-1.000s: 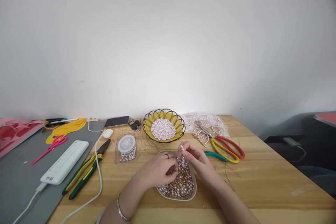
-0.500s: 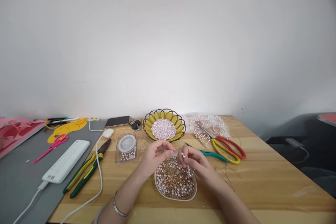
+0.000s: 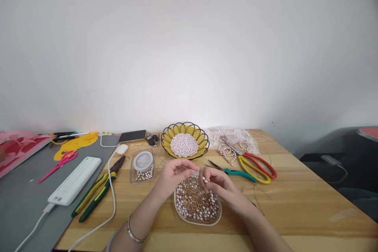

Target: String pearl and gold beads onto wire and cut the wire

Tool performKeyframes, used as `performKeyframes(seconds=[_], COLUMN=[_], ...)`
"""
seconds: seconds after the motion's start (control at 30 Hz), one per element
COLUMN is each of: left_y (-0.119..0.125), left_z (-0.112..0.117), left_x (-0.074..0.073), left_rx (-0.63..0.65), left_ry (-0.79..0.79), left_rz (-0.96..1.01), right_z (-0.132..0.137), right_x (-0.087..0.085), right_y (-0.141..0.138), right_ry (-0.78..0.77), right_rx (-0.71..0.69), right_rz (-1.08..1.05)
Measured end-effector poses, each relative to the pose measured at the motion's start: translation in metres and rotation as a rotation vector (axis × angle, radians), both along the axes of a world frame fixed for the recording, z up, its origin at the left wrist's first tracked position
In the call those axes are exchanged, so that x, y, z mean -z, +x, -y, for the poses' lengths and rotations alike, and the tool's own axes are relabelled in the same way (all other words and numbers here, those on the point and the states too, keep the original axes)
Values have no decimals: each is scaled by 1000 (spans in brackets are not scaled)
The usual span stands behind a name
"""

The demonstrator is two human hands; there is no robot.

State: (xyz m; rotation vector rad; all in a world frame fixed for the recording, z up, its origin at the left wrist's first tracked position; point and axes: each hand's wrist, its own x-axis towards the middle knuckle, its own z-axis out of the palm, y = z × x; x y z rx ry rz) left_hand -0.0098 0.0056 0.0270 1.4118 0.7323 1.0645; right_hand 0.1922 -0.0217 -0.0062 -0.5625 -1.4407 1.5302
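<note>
Bead dish, desk centre: left hand risen from its beads to far rim, fingertips pinched, contents indiscernible; right hand lower, nipping short pearl strand above it.

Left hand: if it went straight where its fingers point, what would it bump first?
Probably the right hand, which pinches a bead strand just over the bead dish. The left hand points sideways at it; depth is hard to judge.
</note>
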Motion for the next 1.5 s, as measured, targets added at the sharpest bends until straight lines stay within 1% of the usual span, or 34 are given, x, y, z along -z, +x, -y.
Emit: performKeyframes(seconds=[0.4, 0.57, 0.8, 1.0, 1.43, 1.5], left_y=[0, -1, 0, 2, 1, 1], left_z=[-2, -1, 2, 2, 2, 2], left_x=[6, 6, -2, -1, -1, -2], left_rx=[47, 91, 49, 67, 7, -15], left_ry=[35, 39, 32, 39, 124, 143], left_rz=[-11, 32, -2, -28, -56, -95], right_z=[1, 1, 0, 1, 1, 0], right_x=[-4, -4, -3, -4, -3, -3], right_y=[-1, -1, -2, -3, -3, -3], right_ry=[-43, -50, -26, -30, -36, -22], right_rx=[20, 12, 42, 39, 63, 82], right_rz=[55, 62, 99, 132, 169, 162])
